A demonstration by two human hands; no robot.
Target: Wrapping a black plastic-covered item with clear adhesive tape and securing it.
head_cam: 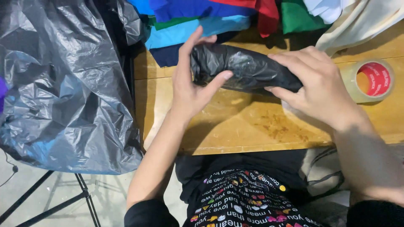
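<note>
Black plastic parcel (248,69) held in both hands above the wooden surface (235,126).

The left hand (189,84) has its grip closed on the parcel's bunched end, thumb beneath and fingers behind; the right hand (313,86) wraps its grip over the other end, fingers curled around it. What is inside the wrapping cannot be told. Just right of the right hand lies a roll of clear tape (370,80) on the surface. Beyond both hands sits a pile of folded coloured cloth (202,17). Left of the left hand hangs a large grey plastic bag (63,92), its contents hidden.
</note>
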